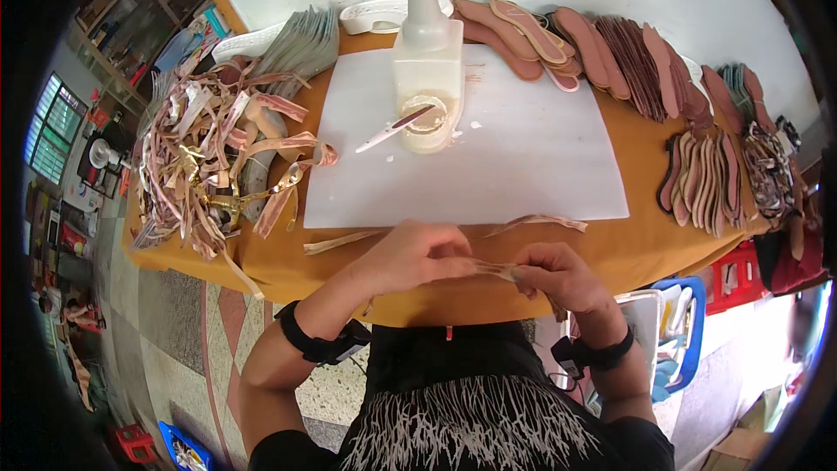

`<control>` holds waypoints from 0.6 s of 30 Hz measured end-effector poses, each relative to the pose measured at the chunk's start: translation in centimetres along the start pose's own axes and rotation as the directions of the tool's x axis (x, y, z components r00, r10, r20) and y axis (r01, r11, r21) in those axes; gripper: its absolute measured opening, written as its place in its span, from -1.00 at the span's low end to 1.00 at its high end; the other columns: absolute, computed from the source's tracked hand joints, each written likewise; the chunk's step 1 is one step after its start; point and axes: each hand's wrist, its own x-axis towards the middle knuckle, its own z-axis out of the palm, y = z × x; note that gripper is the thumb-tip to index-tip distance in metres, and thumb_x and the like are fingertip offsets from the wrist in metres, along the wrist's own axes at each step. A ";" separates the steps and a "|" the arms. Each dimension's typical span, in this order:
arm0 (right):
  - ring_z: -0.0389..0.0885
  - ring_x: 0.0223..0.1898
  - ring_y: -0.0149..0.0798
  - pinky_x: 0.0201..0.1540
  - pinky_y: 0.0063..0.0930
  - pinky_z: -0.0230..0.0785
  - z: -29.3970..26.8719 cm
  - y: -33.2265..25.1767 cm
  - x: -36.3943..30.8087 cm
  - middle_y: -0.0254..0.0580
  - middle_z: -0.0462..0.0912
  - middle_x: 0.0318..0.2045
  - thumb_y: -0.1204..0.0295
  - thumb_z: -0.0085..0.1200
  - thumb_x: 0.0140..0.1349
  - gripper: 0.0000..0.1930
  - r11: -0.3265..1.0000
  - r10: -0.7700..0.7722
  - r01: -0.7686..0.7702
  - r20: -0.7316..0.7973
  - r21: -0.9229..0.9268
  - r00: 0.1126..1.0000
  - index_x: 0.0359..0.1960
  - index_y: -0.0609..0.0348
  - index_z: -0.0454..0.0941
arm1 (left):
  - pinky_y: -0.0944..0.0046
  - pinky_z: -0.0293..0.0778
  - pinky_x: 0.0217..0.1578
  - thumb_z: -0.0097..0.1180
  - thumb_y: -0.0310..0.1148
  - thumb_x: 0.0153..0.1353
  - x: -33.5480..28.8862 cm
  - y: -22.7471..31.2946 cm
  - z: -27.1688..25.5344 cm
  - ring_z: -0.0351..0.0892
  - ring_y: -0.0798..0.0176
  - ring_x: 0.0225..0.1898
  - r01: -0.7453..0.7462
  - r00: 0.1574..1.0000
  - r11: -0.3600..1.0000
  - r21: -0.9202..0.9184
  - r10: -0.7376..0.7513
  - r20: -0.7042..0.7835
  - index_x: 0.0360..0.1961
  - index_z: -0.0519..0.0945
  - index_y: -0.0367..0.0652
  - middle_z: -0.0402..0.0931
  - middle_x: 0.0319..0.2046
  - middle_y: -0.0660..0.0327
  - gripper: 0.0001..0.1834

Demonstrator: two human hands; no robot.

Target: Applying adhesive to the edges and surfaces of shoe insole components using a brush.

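Near the table's front edge, my left hand (425, 253) and my right hand (560, 276) are closed on a thin pale strap (493, 269) stretched between them. Its ends are hidden in my fingers. Just beyond my hands, one beige strip (342, 242) lies to the left and another pinkish strip (542, 221) to the right. Farther back on a white board (532, 144) stands a cream plastic glue container (427, 57) with a tall cone top. A white-handled brush (388, 134) rests across its round opening, where pale residue clings to the rim.
A tangled heap of straps (205, 144), some gold, covers the table's left side beside grey fanned pieces (301, 44). Stacks of brown insoles (610, 57) line the back right, with more insoles (700, 176) at the right. A blue bin (693, 331) stands below the right edge.
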 end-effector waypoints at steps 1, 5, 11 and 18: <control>0.34 -0.55 -0.56 -0.51 -0.70 0.20 0.1 -0.2 0.0 -0.42 0.41 -0.62 0.41 -0.01 0.11 -0.86 1.000 0.025 -0.025 0.026 -0.001 0.999 -0.43 0.25 0.49 | 0.42 0.27 -0.56 0.09 -0.31 0.03 0.0 -0.1 -0.2 0.31 0.44 -0.60 0.052 0.999 0.999 -0.015 -0.052 0.012 -0.43 0.51 -0.27 0.39 -0.68 0.25 -0.79; 0.35 -0.54 -0.57 -0.49 -0.69 0.22 -0.4 -0.7 -0.3 -0.43 0.41 -0.60 0.42 0.02 0.09 -0.85 0.999 0.043 -0.041 0.079 -0.024 0.996 -0.40 0.26 0.49 | 0.50 0.23 -0.55 0.07 -0.43 0.04 -0.8 -0.5 -1.5 0.27 0.55 -0.58 0.106 0.994 0.994 -0.021 -0.107 -0.020 -0.48 0.51 -0.28 0.38 -0.67 0.35 -0.89; 0.36 -0.54 -0.55 -0.49 -0.68 0.22 -1.9 1.0 -0.7 -0.41 0.44 -0.58 0.42 0.04 0.09 -0.84 0.999 0.012 -0.005 0.182 -0.037 0.983 -0.39 0.29 0.50 | 0.48 0.19 -0.64 0.03 -0.39 0.06 -1.7 -1.1 -2.2 0.23 0.54 -0.65 0.144 0.985 0.990 0.005 -0.143 -0.095 -0.46 0.50 -0.28 0.33 -0.72 0.36 -0.86; 0.32 -0.61 -0.50 -0.50 -0.62 0.20 -5.4 2.9 -2.8 -0.35 0.43 -0.63 0.42 0.07 0.06 -0.86 0.942 -0.092 0.121 -0.106 0.314 0.990 -0.46 0.25 0.46 | 0.49 0.32 -0.54 -0.02 -0.47 0.06 -1.8 -1.1 -1.9 0.39 0.53 -0.57 0.087 0.988 0.993 0.081 -0.096 0.122 -0.44 0.48 -0.28 0.46 -0.63 0.33 -0.90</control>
